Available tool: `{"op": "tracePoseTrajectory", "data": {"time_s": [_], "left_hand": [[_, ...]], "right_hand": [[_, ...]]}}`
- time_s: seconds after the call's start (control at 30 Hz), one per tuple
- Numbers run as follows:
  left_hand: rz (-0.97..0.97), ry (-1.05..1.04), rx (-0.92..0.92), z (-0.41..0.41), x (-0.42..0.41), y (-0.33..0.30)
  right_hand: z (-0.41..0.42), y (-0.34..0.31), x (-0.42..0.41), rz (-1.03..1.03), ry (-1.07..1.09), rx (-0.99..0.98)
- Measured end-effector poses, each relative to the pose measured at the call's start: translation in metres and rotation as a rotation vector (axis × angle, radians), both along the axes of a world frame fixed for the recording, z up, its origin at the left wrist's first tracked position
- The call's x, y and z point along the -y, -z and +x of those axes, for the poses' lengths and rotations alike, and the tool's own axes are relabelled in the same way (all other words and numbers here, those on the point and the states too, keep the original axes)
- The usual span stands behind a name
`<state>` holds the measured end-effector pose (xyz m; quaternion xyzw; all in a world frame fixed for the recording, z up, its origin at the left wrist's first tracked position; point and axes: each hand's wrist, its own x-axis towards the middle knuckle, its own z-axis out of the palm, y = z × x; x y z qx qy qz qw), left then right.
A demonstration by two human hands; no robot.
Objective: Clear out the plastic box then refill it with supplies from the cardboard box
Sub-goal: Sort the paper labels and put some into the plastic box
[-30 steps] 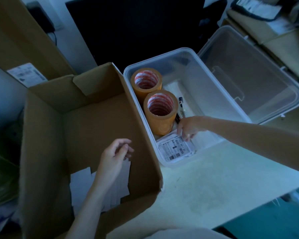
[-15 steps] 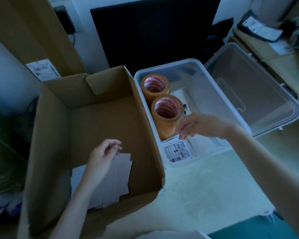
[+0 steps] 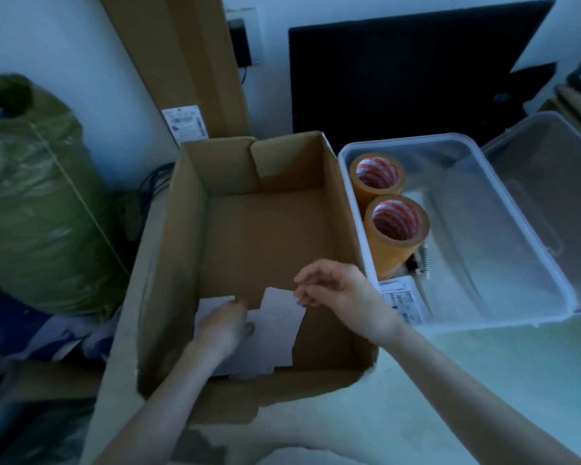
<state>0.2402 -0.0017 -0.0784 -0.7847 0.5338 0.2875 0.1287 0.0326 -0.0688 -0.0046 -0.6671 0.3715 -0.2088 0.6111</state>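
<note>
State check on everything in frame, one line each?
cardboard box: open, white sheets inside
plastic box: open, lid leaning behind
tape rolls: two, upright in the plastic box
left hand: resting on the sheets
right hand: loosely curled, holding nothing visible

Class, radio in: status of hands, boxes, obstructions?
Left hand on white cards in cardboard box. Right hand empty above. Plastic box open; nothing blocking.
</note>
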Motion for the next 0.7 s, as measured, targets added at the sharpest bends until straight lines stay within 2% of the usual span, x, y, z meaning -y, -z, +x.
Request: {"op": "tracePoseTrajectory", "data": {"time_s": [0.13, 0.2, 0.33, 0.47, 0.7], "left_hand": [[0.122, 0.116, 0.137, -0.021, 0.007, 0.007], [0.198, 0.083, 0.165, -0.029, 0.009, 0.016], [0.371, -0.073, 0.221, -0.039, 0.007, 0.037], [0.337, -0.021, 0.247, -0.045, 0.006, 0.040], [0.319, 0.079, 0.278, -0.046, 0.000, 0.038]], "right_hand": [[0.006, 0.011, -0.010, -0.106, 0.047, -0.111], [0.002, 0.011, -0.012, -0.147, 0.100, -0.115], [-0.004, 0.005, -0.013, -0.068, 0.157, -0.036], [-0.004, 0.005, -0.014, 0.033, 0.189, 0.017], [-0.002, 0.005, -0.017, 0.096, 0.195, 0.020]]}}
